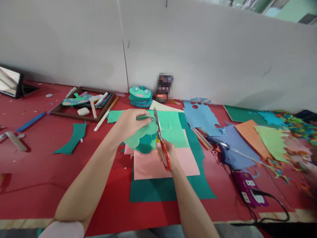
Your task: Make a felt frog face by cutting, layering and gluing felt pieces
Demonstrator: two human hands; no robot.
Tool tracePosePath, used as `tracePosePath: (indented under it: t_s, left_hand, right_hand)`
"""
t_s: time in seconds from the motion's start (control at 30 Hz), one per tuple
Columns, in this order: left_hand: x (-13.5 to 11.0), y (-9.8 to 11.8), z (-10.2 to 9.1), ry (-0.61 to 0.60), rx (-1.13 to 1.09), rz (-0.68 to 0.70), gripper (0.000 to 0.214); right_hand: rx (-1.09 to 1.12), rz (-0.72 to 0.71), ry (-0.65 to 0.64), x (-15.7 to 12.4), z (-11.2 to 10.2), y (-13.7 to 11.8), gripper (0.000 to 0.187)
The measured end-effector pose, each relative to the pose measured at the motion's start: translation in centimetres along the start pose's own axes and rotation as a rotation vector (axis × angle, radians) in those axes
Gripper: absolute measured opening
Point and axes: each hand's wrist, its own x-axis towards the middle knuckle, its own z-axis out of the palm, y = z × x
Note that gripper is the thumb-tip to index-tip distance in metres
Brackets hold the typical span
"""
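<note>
My left hand (130,124) is closed around a light green foam cut-out (141,135) with a lobed edge, held above the table. My right hand (166,152) grips red-handled scissors (160,140); their blades point up and away beside the cut-out's right edge. Under both hands lie stacked foam sheets: a mint green sheet (174,130), a pink sheet (153,165) and a dark green sheet (158,190).
A wooden tray (60,111) of pens and foam pieces sits at the back left. Frog-face cut-outs (140,96) are stacked by the white wall. Blue, purple, orange and green sheets and scraps (247,138) spread to the right, with a blue glue gun (223,148) and a purple power strip (249,188).
</note>
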Motion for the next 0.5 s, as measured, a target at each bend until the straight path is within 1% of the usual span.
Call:
tracePosePath:
  t_s: [0.13,0.27,0.33,0.4,0.43,0.5]
  left_hand:
    - [0.0,-0.1,0.0,0.007,-0.017,0.000,0.024]
    - [0.0,0.0,0.0,0.013,-0.012,-0.009,0.023]
    - [0.0,0.0,0.1,0.017,-0.005,-0.018,0.022]
    - [0.0,0.2,0.3,0.015,0.005,-0.030,0.021]
    - [0.0,0.4,0.4,0.010,0.007,-0.036,0.020]
    - [-0.1,0.6,0.7,0.004,-0.006,-0.048,0.020]
  right_hand:
    - [-0.020,0.013,0.085,0.2,0.0,0.1,0.048]
    - [-0.100,0.030,0.196,0.5,-0.8,-0.8,0.049]
    - [-0.220,0.056,0.258,0.5,-1.7,-1.4,0.050]
    - [-0.381,0.104,0.307,0.4,-3.0,-1.5,0.048]
    - [-0.472,0.133,0.331,0.4,-3.9,-1.4,0.045]
    - [-0.640,0.181,0.327,0.1,-5.8,-0.6,0.035]
